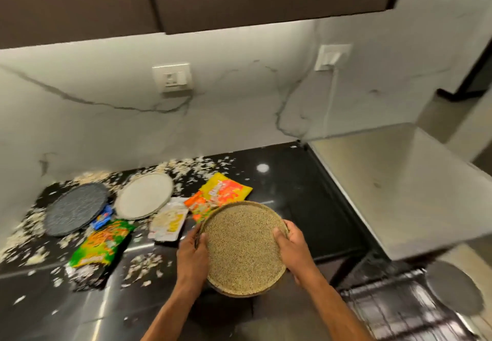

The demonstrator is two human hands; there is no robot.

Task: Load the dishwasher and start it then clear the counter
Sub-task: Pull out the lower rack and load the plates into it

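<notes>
I hold a round speckled tan plate [241,247] above the black counter [292,194]. My left hand [192,254] grips its left rim and my right hand [294,250] grips its right rim. A white plate [143,199] and a dark grey plate [76,209] lie on the counter at the left. At the bottom right the pulled-out dishwasher rack [394,311] shows, with a grey plate [454,287] standing in it.
Snack wrappers litter the counter: a green one [102,245], an orange-yellow one [221,193], a white one [169,222] and a blue one [102,218]. Pale flakes [143,262] are scattered around them. A steel-topped appliance [399,181] stands at the right. Dark cabinets hang overhead.
</notes>
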